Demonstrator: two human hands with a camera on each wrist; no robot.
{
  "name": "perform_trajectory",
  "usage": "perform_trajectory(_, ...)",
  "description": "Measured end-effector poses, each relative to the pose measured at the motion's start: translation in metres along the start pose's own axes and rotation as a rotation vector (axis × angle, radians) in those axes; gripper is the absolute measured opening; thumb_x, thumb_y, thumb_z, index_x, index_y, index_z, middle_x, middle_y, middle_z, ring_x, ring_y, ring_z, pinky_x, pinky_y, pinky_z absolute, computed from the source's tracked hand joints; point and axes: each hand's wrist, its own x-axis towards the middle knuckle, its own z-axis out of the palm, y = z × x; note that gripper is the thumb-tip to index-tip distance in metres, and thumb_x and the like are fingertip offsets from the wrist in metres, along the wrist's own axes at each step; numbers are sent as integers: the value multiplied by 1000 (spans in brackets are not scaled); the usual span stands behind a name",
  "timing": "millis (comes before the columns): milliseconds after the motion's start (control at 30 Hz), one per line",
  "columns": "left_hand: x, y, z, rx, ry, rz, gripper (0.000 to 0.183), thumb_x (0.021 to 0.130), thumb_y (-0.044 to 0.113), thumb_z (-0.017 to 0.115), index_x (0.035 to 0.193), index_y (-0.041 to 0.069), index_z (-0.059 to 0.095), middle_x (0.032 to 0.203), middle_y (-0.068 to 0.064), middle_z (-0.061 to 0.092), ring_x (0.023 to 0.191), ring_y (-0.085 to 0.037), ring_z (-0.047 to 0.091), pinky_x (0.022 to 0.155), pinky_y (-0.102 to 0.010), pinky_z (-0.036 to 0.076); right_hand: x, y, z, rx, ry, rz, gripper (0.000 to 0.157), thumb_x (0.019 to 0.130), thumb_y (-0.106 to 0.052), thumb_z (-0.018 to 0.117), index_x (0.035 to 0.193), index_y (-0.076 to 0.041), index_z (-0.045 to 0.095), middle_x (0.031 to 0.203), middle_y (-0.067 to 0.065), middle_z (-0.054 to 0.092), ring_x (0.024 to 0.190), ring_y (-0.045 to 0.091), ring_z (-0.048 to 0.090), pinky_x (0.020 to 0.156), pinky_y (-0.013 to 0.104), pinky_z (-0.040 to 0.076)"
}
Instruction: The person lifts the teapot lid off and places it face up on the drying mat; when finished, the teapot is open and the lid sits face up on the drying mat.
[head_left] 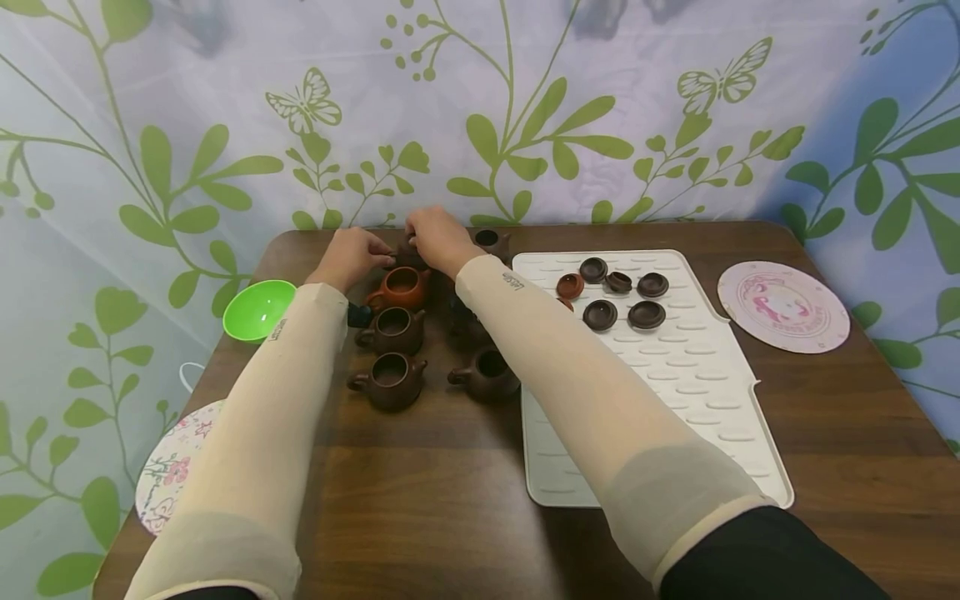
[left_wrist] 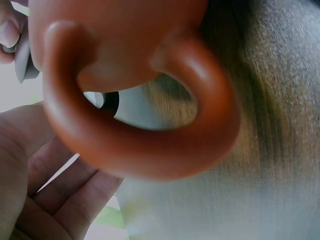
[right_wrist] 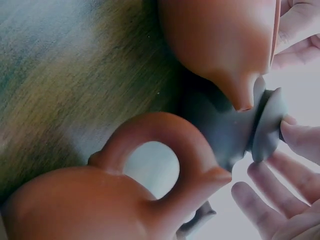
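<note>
At the back left of the table, both hands are over a small dark brown teapot [head_left: 407, 252]. My left hand [head_left: 351, 257] is at its handle, thumb and forefinger appearing to pinch it; in the left wrist view the fingertips are hidden behind an orange teapot's handle [left_wrist: 160, 155]. My right hand [head_left: 441, 240] pinches the knob of a dark lid [right_wrist: 270, 125], which sits tilted at or on the dark teapot's mouth; whether it is seated I cannot tell. The orange teapot [head_left: 400, 289] stands just in front, lidless.
Lidless dark teapots [head_left: 392, 382] stand in two columns toward me. Several loose lids [head_left: 600, 315] lie on a white drying mat [head_left: 705, 367]. A green bowl [head_left: 258, 311] and a floral round mat [head_left: 168, 471] are left; a pink round mat [head_left: 783, 307] is right.
</note>
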Motion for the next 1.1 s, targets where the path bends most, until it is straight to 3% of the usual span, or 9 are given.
perform_trajectory(433, 0, 0, -2, -8, -10, -3, 24, 100, 14, 77, 118, -2, 79, 114, -19, 76, 112, -38, 67, 95, -53, 53, -4, 0, -9, 18, 21, -13, 20, 111, -21, 58, 126, -9, 63, 119, 7, 66, 106, 20, 65, 86, 31, 52)
perform_trajectory(733, -2, 0, 0, 2, 10, 19, 22, 99, 14, 78, 114, -1, 81, 110, -17, 77, 109, -37, 68, 94, -52, 53, -18, 8, -15, 163, 46, -48, 13, 111, -20, 57, 116, -8, 57, 113, 8, 63, 100, 21, 61, 86, 34, 50)
perform_trajectory(833, -2, 0, -1, 5, 20, 22, 20, 99, 13, 78, 113, -1, 81, 108, -16, 77, 107, -37, 68, 93, -52, 53, -21, 12, -18, 190, 57, -69, 16, 111, -21, 57, 120, -8, 56, 117, 9, 63, 102, 21, 62, 87, 35, 50)
perform_trajectory(1033, -1, 0, -1, 5, 13, 12, 21, 99, 14, 78, 113, -1, 81, 109, -16, 77, 110, -37, 68, 95, -52, 52, -27, 17, -23, 282, 65, -67, 33, 110, -20, 59, 141, -12, 52, 137, 10, 61, 121, 23, 61, 95, 35, 50)
perform_trajectory(1100, -1, 0, 0, 8, 10, 4, 22, 99, 15, 78, 114, -1, 81, 110, -16, 77, 111, -37, 68, 95, -52, 53, -30, 18, -24, 340, 63, -72, 41, 110, -19, 60, 149, -15, 50, 138, 11, 61, 117, 25, 65, 91, 35, 53)
